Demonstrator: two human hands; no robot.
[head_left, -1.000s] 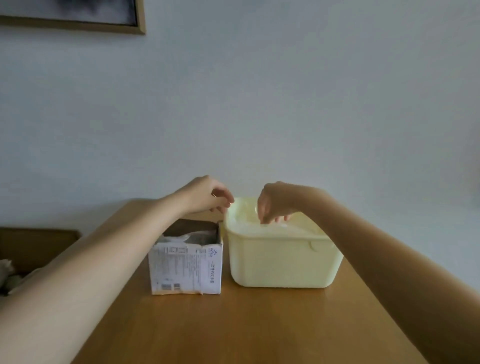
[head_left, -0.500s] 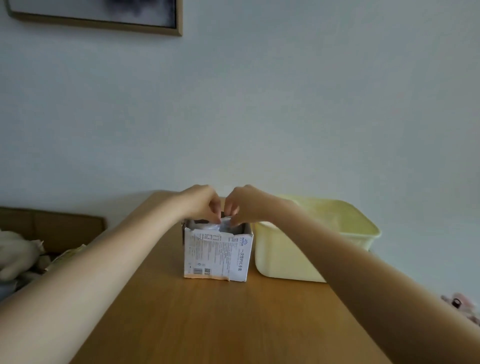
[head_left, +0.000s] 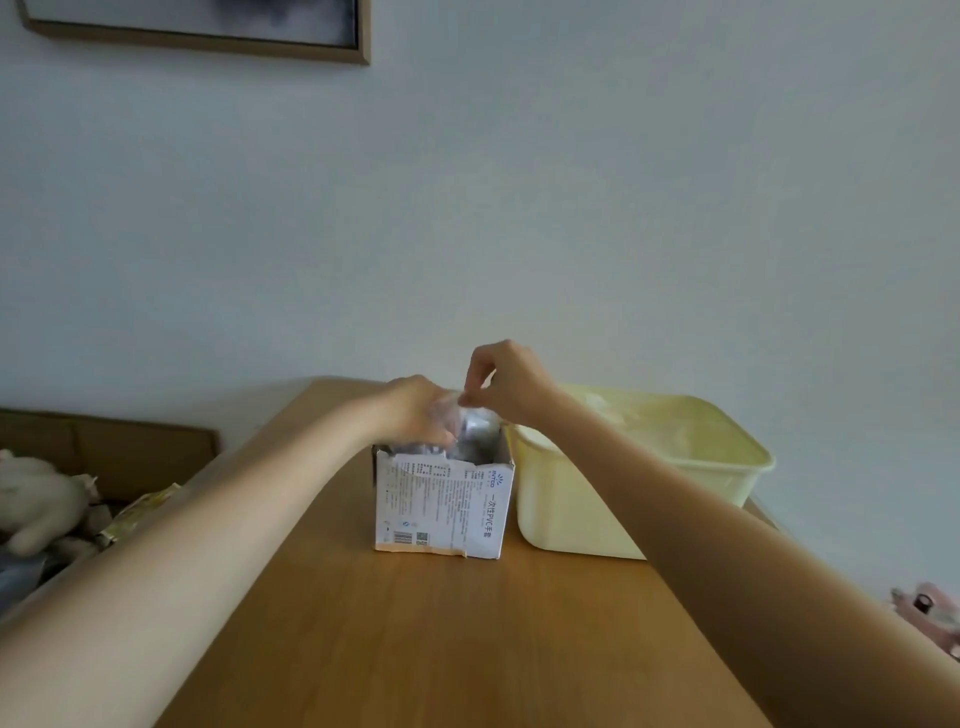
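Observation:
A torn-open white cardboard box (head_left: 441, 506) with printed text stands on the wooden table (head_left: 441, 634). Thin clear plastic film (head_left: 470, 423), a disposable glove by the look of it, sticks up out of the box. My right hand (head_left: 511, 382) pinches the top of this film between thumb and fingers, just above the box. My left hand (head_left: 415, 410) sits at the box's open top with its fingers curled into the same film. A pale yellow plastic bin (head_left: 597, 512) stands directly right of the box, touching it or nearly so.
A plain wall rises behind the table, with a framed picture (head_left: 208, 26) at the top left. Left of the table lie a plush toy (head_left: 36, 499) and crumpled items beside a brown board. A pink object (head_left: 930, 613) sits low at the right edge.
My right hand left the yellow bin and came to the box, then rose with the film pinched. My left hand went down into the box top. The view shifted left.

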